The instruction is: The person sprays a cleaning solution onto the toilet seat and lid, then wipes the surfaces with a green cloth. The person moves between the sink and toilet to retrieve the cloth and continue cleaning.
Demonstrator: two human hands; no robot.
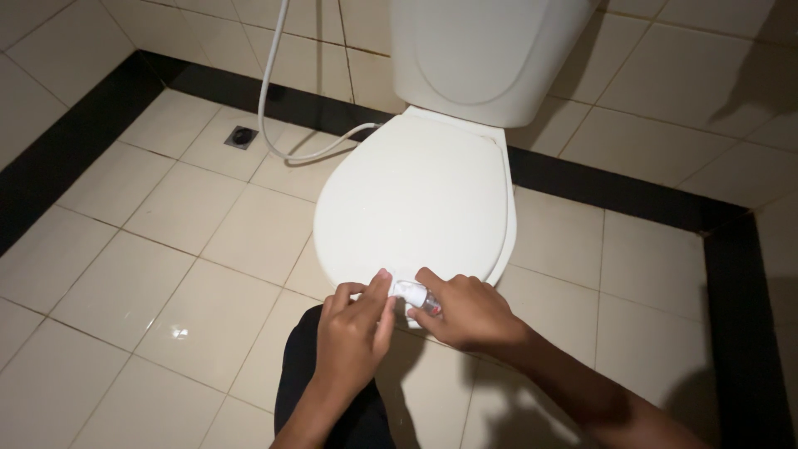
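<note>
Head view looks down on your two hands, which meet just past the front edge of the closed toilet lid. Your right hand [467, 314] is curled around a small clear bottle [430, 301], its fingers wrapped over the body so that only a short glassy stretch shows near the thumb. Your left hand [353, 327] is closed in a pinch, thumb and forefinger pressed on the bottle's white cap [407, 290], which points left toward that hand. Whether the cap is seated on the bottle's neck or lifted off it you cannot tell from here; the fingers cover the join.

Both hands hover just at the rim of the white toilet lid [416, 191], which lies shut over the bowl. Behind it rises the white cistern [482, 50] against the tiled wall. Left of the toilet, a white spray hose [270, 75] hangs down the wall and loops across the floor toward the base of the cistern. Near that loop, a small square floor drain [241, 136] sits in the pale tiled floor [125, 266]. A black tile border [632, 189] runs along the foot of the walls. Below your hands your dark trouser leg [299, 366] shows against the tiles.
</note>
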